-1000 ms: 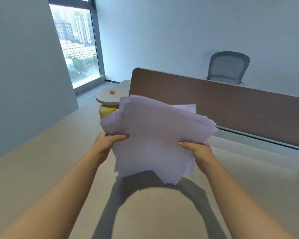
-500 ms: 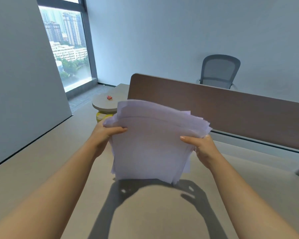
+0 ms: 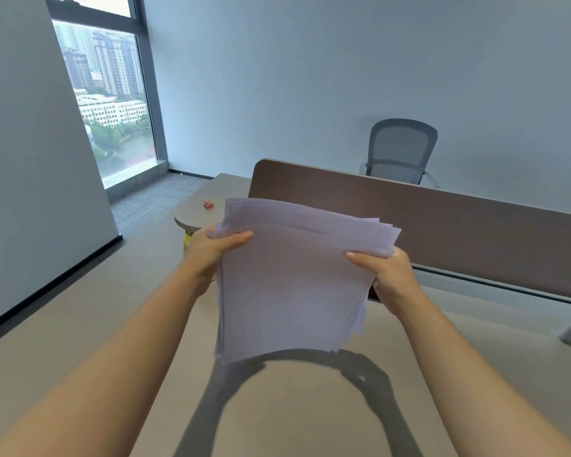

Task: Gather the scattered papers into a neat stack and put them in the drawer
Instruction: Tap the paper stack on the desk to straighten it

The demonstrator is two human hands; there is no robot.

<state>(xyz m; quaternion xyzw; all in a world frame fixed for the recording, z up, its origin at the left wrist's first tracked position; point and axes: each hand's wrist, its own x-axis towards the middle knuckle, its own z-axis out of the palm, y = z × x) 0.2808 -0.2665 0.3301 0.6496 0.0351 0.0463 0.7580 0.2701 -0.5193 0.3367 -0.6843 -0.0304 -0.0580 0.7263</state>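
While no loose sheets show on the desk (image 3: 80,324), gathering looks done. The papers (image 3: 294,285) stand upright at 12 o'clock, left hand (image 3: 208,250) pinching their 9 o'clock edge, right hand (image 3: 389,275) their 3 o'clock edge. Edges ragged; squaring remains. No drawer in view; stowing not yet done.

The sheaf of plain paper sheets (image 3: 294,288) is showing a pale lilac-white, unpatterned. The smooth flat desk top (image 3: 80,324) is showing a matt beige, crossed by a grey shadow. The long upright divider panel (image 3: 459,225) is showing dark brown. The mesh-backed office chair (image 3: 401,150) is appearing grey-blue against a pale blue-grey wall (image 3: 310,77). A small object (image 3: 208,203) on the desk's rounded end is showing pinkish red.
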